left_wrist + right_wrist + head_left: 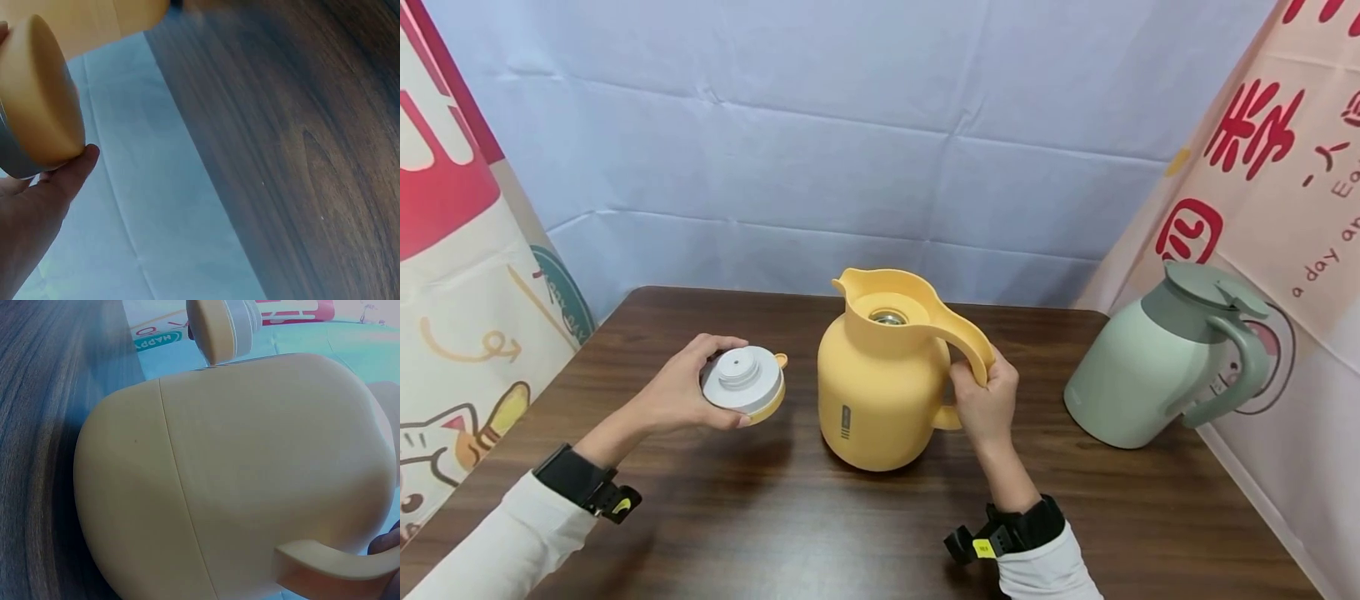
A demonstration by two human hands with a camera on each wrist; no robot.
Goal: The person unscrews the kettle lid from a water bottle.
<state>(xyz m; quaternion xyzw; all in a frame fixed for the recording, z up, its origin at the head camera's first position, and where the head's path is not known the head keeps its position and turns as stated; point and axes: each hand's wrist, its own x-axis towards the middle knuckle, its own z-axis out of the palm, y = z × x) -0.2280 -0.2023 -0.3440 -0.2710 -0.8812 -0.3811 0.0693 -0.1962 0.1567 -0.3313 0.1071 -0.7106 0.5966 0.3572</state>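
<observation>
Yellow jug (pixel 865 400): is standing upright near the middle of the worktop (pixel 715 517), showing a smooth, rounded body, a spout pointing left and a small dark upright mark on the front.
Mouth (pixel 889 317): is gaping uncovered inside the yellow collar, bright metal glinting within.
Lid (pixel 743 383): is hanging above the worktop, left of the yellow jug and apart from it, its pale grey stepped underside facing up, a yellow rim and small loop showing.
Left hand (pixel 685 390): is holding the lid, fingers clamping round its edge.
Right hand (pixel 990 400): is gripping the yellow handle (pixel 967 337), fingers curling around it.
Green jug (pixel 1157 367): is standing well apart on the right, its top covered.
</observation>
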